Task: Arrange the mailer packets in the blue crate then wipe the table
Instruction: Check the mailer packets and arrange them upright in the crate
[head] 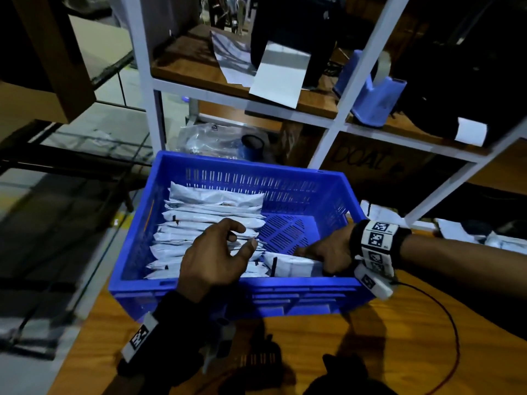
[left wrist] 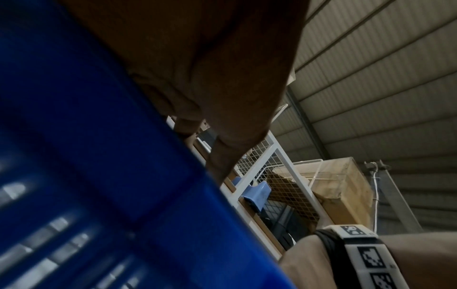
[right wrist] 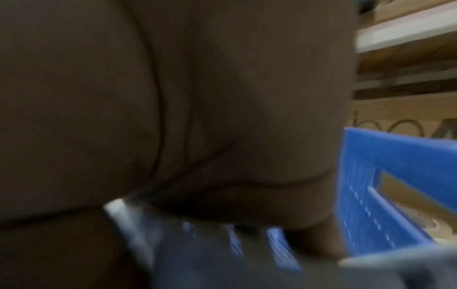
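A blue slotted crate [head: 299,297] stands on the wooden table [head: 356,352]. Several white mailer packets [head: 205,212] lie in a row along its left half. My left hand [head: 236,238] hovers over that row with relaxed fingers and holds nothing. My right hand [head: 322,260] reaches into the crate's near right corner and grips a white mailer packet [head: 291,266] that lies against the near wall. In the left wrist view the crate wall [left wrist: 99,156] fills the left. The right wrist view is blurred, mostly palm [right wrist: 173,97] with the crate [right wrist: 383,176] at the right.
More white packets [head: 484,238] lie on the table right of the crate. Just behind the crate rises a white-framed shelf [head: 342,118] holding a blue tape dispenser [head: 373,89] and papers. A red cable [head: 453,332] loops across the table at the right. The table's edge runs close to the crate's left side.
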Motion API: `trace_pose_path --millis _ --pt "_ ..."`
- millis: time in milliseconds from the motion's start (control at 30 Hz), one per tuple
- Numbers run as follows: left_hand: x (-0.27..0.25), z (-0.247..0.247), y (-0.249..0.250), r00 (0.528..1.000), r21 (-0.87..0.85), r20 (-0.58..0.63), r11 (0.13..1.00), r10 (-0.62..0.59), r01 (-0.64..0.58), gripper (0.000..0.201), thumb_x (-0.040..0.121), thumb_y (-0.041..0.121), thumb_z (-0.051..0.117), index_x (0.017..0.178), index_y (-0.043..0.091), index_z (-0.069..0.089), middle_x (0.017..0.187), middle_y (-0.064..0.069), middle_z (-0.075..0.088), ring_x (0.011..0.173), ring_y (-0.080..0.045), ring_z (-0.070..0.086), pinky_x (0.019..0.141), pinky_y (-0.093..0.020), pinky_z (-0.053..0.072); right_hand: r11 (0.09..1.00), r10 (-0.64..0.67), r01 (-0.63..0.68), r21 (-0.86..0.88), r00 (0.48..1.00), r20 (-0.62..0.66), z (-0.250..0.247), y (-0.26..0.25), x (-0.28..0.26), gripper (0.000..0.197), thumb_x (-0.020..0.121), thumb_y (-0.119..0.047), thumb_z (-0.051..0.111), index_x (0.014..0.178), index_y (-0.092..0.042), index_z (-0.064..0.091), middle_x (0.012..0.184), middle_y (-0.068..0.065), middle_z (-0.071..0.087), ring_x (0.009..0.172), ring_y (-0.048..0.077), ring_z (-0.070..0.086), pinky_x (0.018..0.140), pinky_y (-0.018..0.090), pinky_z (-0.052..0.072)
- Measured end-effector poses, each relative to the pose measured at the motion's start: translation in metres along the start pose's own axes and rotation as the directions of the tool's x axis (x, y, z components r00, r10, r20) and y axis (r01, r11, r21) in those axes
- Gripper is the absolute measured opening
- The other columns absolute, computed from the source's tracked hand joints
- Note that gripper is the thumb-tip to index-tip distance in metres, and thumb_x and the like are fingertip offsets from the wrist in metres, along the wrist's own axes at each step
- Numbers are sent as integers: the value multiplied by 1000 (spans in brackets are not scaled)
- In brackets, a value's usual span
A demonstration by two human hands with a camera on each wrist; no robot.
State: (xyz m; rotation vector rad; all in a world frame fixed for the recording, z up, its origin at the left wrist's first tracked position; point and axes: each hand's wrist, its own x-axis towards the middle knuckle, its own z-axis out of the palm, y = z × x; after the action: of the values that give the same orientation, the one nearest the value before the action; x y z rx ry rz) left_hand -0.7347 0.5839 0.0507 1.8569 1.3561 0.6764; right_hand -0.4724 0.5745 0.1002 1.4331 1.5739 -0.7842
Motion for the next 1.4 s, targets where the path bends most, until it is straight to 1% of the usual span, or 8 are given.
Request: trace_pose_path --millis 300,533,767,900,1000,1100,1200,1400 --pt "-11 21 2 971 294 -192 953 140 -79 43 84 65 57 111 32 62 99 2 65 83 -28 69 60 -40 54 935 -61 62 -350 998 15 9 -11 10 70 107 -25 44 163 -27 1 167 21 19 147 46 32 113 63 33" --pt "-6 0 9 980 290 130 940 149 -181 56 80 77 54 117 36 63 106 9 69 99 -17 68 78 -33 51 997 -74 73 -7 995 -64 -23 18 -29 96 81 -14 83 157 -33 28 143 2 54 124 25 58 102 43 51" --pt "55 -17 109 799 349 539 793 266 -499 56 82 69 69 124 32 63 119 9 70 104 -16 66 87 -29 50 995 -58 72 68 979 -194 20 60 -57 66 79 -19 61 144 -22 53 137 4 63 122 26 62 101 39 51" --pt "80 73 127 600 370 799 753 40 -544 88 81 71 69 148 19 48 145 -3 60 128 -23 59 107 -32 46 974 22 110 197 822 -570 46 84 -71 55 85 -16 64 138 -28 58 126 -2 69 114 22 64 97 38 51" --pt "84 126 132 499 353 865 760 -44 -545 75 87 67 68 136 11 59 126 -11 71 112 -28 68 90 -31 53 937 175 102 335 693 -699 76 98 -86 51 85 -18 72 135 -24 62 127 -2 67 112 18 64 91 26 48" --pt "93 148 145 519 342 855 781 -28 -522 54 86 60 73 112 12 70 88 -6 75 76 -25 70 70 -29 55 871 271 156 467 641 -719 113 101 -89 41 88 -20 74 128 -25 67 125 -7 68 99 5 63 78 18 47" --pt "96 167 148 518 409 855 615 0 -674 46 86 52 76 112 14 73 106 -10 76 99 -29 71 88 -39 57 817 310 220 533 611 -728 139 102 -84 39 89 -14 71 126 -26 70 125 -7 66 89 5 67 74 18 46" --pt "69 206 132 493 427 870 487 9 -762 30 101 32 58 117 10 70 126 -22 67 117 -37 64 83 -31 46 748 388 278 602 553 -737 158 103 -71 35 86 -14 69 118 -28 74 118 -4 68 84 11 70 80 37 56"
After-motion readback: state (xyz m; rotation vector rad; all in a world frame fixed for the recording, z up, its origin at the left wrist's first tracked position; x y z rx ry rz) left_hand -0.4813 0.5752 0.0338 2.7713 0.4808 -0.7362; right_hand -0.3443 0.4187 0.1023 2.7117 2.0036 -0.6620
